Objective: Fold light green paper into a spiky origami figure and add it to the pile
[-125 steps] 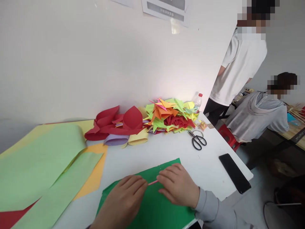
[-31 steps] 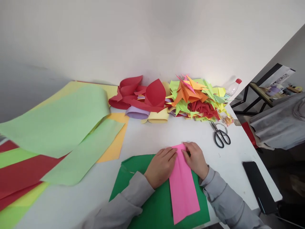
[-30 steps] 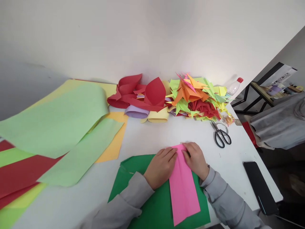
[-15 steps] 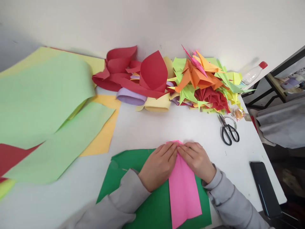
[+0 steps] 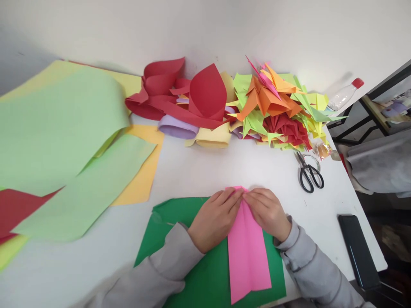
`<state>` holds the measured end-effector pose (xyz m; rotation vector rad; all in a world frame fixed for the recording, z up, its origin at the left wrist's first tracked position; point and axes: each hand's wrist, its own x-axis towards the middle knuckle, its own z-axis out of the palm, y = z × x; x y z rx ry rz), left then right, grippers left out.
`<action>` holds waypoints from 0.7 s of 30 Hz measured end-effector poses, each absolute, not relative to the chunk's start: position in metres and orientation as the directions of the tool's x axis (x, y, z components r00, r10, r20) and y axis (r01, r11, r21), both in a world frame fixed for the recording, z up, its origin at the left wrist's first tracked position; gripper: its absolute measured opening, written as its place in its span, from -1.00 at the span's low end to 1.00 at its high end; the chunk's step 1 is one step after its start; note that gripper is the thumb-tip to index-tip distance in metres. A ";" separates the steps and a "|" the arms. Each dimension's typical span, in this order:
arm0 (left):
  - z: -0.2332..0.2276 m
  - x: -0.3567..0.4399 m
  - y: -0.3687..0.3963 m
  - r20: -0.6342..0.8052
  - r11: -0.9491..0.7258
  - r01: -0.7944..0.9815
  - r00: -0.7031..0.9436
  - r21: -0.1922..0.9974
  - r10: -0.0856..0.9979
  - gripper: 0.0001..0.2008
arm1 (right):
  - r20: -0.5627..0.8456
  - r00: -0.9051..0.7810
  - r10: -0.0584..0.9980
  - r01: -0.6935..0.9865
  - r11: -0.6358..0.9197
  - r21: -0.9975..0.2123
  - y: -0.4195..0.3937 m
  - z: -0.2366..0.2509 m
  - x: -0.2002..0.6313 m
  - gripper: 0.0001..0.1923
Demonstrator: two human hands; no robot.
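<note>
A pink sheet of paper [image 5: 248, 256], creased lengthwise down its middle, lies over a green sheet [image 5: 199, 278] at the front of the table. My left hand [image 5: 216, 218] is closed on the left side of its far end, fingertips pressed near the centre crease. From the other side my right hand [image 5: 266, 211] pinches the same far end, its fingertips almost meeting the left ones. The far edge of the pink paper shows just beyond the fingers. The exact fold under the fingertips is hidden.
Black-handled scissors [image 5: 310, 173] lie to the right, beside a tape roll [image 5: 316, 161]. A phone [image 5: 358, 252] rests at the right edge. Folded paper pieces [image 5: 269, 102] are heaped by the wall near a bottle [image 5: 345, 96]. Large light-green sheets [image 5: 58, 137] cover the left.
Both hands stay at the far end of the pink paper, with only slight finger movement. The whole view has shifted a little.
</note>
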<state>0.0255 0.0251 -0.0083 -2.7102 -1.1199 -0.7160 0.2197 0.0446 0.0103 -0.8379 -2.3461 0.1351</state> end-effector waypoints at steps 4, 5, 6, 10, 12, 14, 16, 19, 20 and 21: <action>-0.009 0.026 0.025 0.478 -0.718 0.694 0.613 0.057 0.630 -0.66 | 0.557 -0.528 0.641 0.564 0.755 -0.335 0.048 0.010 0.222 -0.65; -0.009 0.026 0.025 0.480 -0.719 0.693 0.614 0.053 0.627 -0.66 | 0.554 -0.542 0.632 0.552 0.765 -0.333 0.048 0.011 0.222 -0.65; -0.009 0.026 0.026 0.484 -0.720 0.692 0.614 0.049 0.623 -0.66 | 0.549 -0.562 0.619 0.537 0.778 -0.326 0.049 0.012 0.222 -0.65; -0.008 0.026 0.026 0.505 -0.720 0.693 0.609 0.038 0.612 -0.66 | 0.545 -0.607 0.578 0.503 0.811 -0.299 0.049 0.014 0.221 -0.65; -0.008 0.026 0.026 0.504 -0.720 0.693 0.609 0.039 0.613 -0.66 | 0.539 -0.613 0.578 0.504 0.811 -0.296 0.049 0.013 0.221 -0.65; -0.009 0.026 0.026 0.495 -0.718 0.694 0.607 0.049 0.621 -0.66 | 0.523 -0.617 0.588 0.509 0.805 -0.303 0.049 0.011 0.221 -0.63; -0.009 0.026 0.026 0.488 -0.717 0.694 0.606 0.061 0.628 -0.66 | 0.507 -0.622 0.597 0.506 0.800 -0.321 0.049 0.010 0.222 -0.62; -0.010 0.026 0.026 0.483 -0.707 0.702 0.591 0.086 0.646 -0.65 | 0.496 -0.632 0.595 0.482 0.803 -0.350 0.050 0.011 0.223 -0.63; -0.010 0.026 0.026 0.475 -0.701 0.706 0.586 0.099 0.657 -0.63 | 0.491 -0.638 0.594 0.474 0.805 -0.357 0.050 0.012 0.223 -0.64; -0.010 0.026 0.026 0.466 -0.699 0.706 0.584 0.112 0.665 -0.62 | 0.484 -0.643 0.594 0.469 0.805 -0.364 0.051 0.012 0.223 -0.64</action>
